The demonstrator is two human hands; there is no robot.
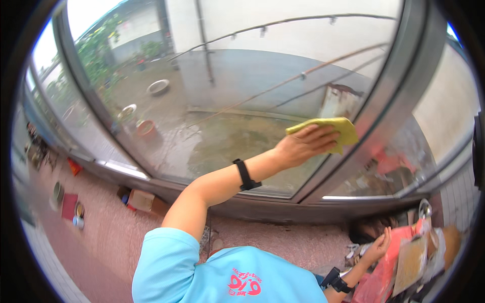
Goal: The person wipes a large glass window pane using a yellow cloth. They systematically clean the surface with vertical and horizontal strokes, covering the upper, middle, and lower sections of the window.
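My left hand (305,146) presses a folded yellow-green cloth (346,132) against a window pane (235,132), close to the metal frame on its right. The fingers lie flat over the cloth, and a black band circles the wrist. Lower right, my right hand (379,246) hangs with nothing visible in it, near a red plastic bag (396,250); its fingers are partly bent. A black device is strapped to that wrist.
Metal window frames (382,102) cross the view. Below the window, an open cardboard box (146,202) stands on the pinkish floor (110,242). Bags and a cardboard piece (411,263) are piled at the right. Beyond the glass are flowerpots (146,128) and a basin (158,87).
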